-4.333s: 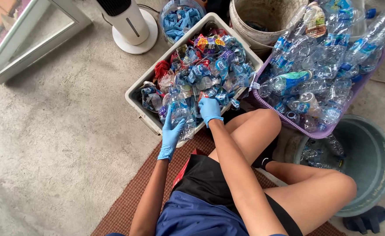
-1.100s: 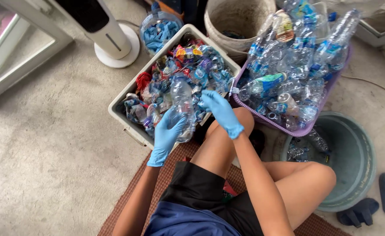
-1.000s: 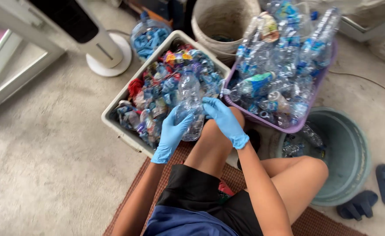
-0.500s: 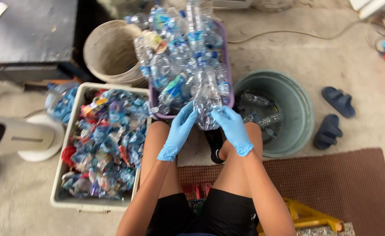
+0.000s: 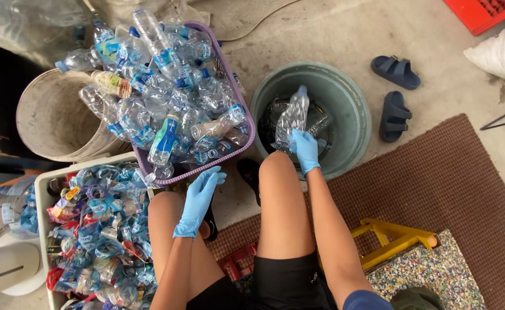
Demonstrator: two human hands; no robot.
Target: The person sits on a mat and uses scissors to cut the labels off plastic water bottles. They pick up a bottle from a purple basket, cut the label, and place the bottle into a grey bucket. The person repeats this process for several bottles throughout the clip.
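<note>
While seated low, knees up, the person has the right hand (image 5: 306,150), in a blue glove, closed around the lower end of a crushed clear plastic bottle (image 5: 293,116), held upright over the round grey-green plastic tub (image 5: 353,97), which already contains a few clear bottles. Left hand (image 5: 198,198), gloved too, hangs open and empty, fingers loosely extended, just below the rim of the purple plastic basket (image 5: 247,112) heaped with clear bottles. White crate (image 5: 41,189) of torn labels lies left of the knee. Dark blue sandals (image 5: 395,92) beside tub, on concrete.
</note>
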